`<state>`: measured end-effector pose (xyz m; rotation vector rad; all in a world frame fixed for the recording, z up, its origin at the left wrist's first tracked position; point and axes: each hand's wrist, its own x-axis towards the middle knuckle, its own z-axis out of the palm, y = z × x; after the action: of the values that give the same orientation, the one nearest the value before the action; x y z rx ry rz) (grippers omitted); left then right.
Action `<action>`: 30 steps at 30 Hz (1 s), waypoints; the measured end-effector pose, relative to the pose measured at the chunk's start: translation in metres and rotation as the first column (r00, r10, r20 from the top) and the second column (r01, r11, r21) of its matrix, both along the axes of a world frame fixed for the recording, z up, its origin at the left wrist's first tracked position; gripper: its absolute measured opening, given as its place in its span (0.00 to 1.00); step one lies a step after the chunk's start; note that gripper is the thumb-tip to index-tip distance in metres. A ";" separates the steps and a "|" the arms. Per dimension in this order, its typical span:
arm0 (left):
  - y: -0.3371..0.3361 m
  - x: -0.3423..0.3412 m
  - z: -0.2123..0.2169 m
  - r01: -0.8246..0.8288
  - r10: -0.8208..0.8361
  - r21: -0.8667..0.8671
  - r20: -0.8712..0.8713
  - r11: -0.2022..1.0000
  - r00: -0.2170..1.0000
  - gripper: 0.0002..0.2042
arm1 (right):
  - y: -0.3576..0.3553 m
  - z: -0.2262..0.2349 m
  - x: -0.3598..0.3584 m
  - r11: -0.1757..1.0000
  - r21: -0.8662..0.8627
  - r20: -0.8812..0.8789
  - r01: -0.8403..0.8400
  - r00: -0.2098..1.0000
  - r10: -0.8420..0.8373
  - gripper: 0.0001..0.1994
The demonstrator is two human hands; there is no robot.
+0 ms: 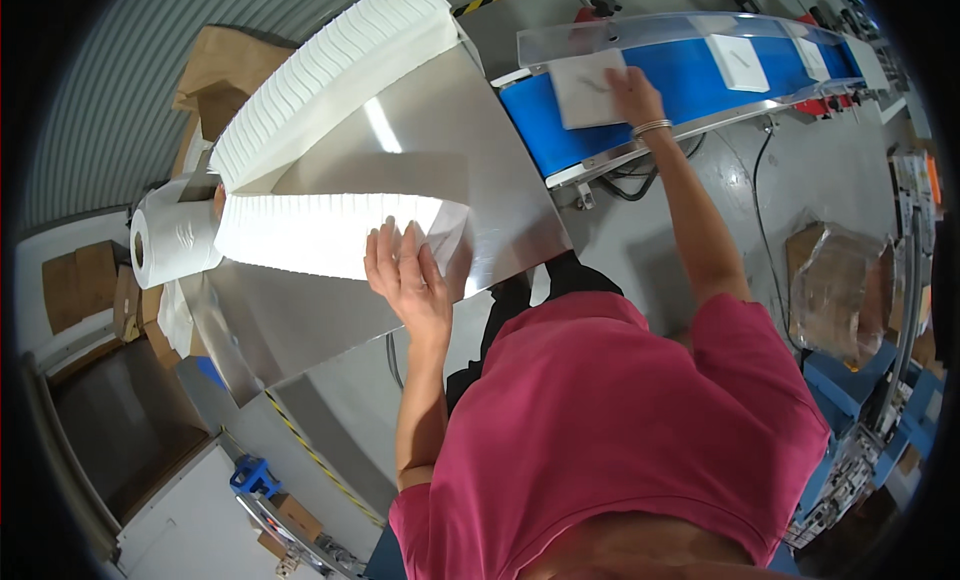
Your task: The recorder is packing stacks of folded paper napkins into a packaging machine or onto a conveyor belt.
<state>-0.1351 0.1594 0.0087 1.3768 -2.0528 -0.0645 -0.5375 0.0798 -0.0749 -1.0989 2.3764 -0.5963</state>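
Note:
My left hand rests with fingers spread on the near end of a row of flat white packets, which stand packed side by side on a metal table. Over the blue conveyor belt, my right hand grips the right edge of a flat white square packet. That packet is at the belt's near left end; whether it touches the belt is hard to tell. A second, longer row of white packets curves along the table's far left side.
More white packets lie spaced along the belt, behind which runs a clear guard. A large white roll sits at the table's left end. Cardboard boxes stand beyond it. A black cable hangs to the floor at right.

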 end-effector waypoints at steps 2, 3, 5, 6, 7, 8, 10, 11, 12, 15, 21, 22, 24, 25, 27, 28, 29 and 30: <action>-0.002 0.000 -0.001 -0.002 0.002 -0.013 -0.002 1.000 1.000 0.18 | 0.015 0.017 0.008 0.986 -0.166 -0.535 0.030 0.837 -0.115 0.26; -0.002 0.000 -0.002 0.011 -0.011 -0.016 -0.007 1.000 1.000 0.17 | 0.025 0.030 0.025 0.954 -0.296 -0.801 -0.049 0.557 -0.220 0.24; -0.001 0.002 -0.002 0.010 -0.010 -0.021 0.001 1.000 1.000 0.17 | 0.020 0.040 0.053 0.847 -0.385 -0.600 -0.366 0.797 0.072 0.24; 0.000 0.002 -0.002 0.019 -0.019 -0.020 0.000 1.000 1.000 0.16 | 0.022 0.040 0.067 0.689 -0.489 -0.477 -0.535 0.825 0.302 0.25; 0.000 0.002 -0.002 0.028 -0.028 -0.020 0.001 0.999 1.000 0.15 | 0.024 0.043 0.092 0.600 -0.526 -0.314 -0.603 0.793 0.522 0.25; -0.001 0.003 -0.002 0.035 -0.035 -0.021 0.002 0.999 0.999 0.15 | 0.027 0.047 0.120 0.501 -0.581 -0.147 -0.642 0.688 0.711 0.25; 0.000 0.006 -0.002 0.045 -0.045 0.004 0.004 0.999 0.999 0.14 | 0.030 0.077 0.166 0.526 -0.546 0.208 -0.652 0.503 0.839 0.23; 0.000 0.004 0.000 0.058 -0.058 0.002 0.002 0.998 0.998 0.14 | 0.030 0.076 0.175 0.512 -0.542 0.235 -0.667 0.464 0.854 0.23; 0.001 0.003 0.005 0.081 -0.081 -0.003 0.023 0.997 0.996 0.13 | 0.029 0.070 0.183 0.492 -0.542 0.262 -0.681 0.419 0.869 0.23; 0.002 -0.002 0.011 0.105 -0.104 -0.004 0.044 0.995 0.994 0.13 | 0.024 0.053 0.195 0.321 -0.599 0.134 -0.734 0.304 0.943 0.23; -0.008 0.006 0.001 -0.047 0.048 0.020 -0.015 0.999 0.999 0.16 | 0.022 0.026 0.141 0.746 -0.434 0.605 -0.505 0.450 0.657 0.14; -0.008 0.011 0.000 -0.038 0.038 0.035 0.007 0.999 0.999 0.16 | 0.020 0.029 0.125 0.762 -0.420 0.318 -0.493 0.707 0.632 0.11; -0.009 0.010 0.001 -0.017 0.016 0.048 0.022 0.999 1.000 0.17 | 0.006 -0.005 0.067 0.876 -0.379 0.415 -0.299 0.791 0.449 0.13; -0.010 0.009 0.001 -0.006 0.006 0.033 0.002 0.999 1.000 0.17 | 0.002 0.005 0.042 0.958 -0.208 0.335 -0.197 0.906 0.259 0.18; -0.010 0.008 0.001 0.001 -0.001 0.016 -0.015 1.000 1.000 0.17 | 0.003 0.018 0.015 0.997 -0.071 -0.071 -0.031 0.997 0.026 0.27; -0.010 0.008 0.001 0.003 -0.003 0.026 -0.022 1.000 1.000 0.17 | 0.004 0.024 0.015 0.995 -0.103 -0.349 -0.010 0.937 -0.027 0.28; -0.010 0.009 0.001 0.006 -0.005 0.034 -0.028 0.999 1.000 0.16 | 0.012 0.024 0.027 0.978 -0.205 -0.686 0.029 0.709 -0.164 0.25; -0.010 0.007 0.002 0.012 -0.011 0.032 -0.029 0.999 1.000 0.16 | 0.014 0.025 0.029 0.952 -0.246 -0.614 -0.183 0.789 -0.007 0.25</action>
<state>-0.1282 0.1492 0.0109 1.3761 -2.0439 -0.1220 -0.5089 0.0933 -0.0494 -1.7505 2.8065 -0.6484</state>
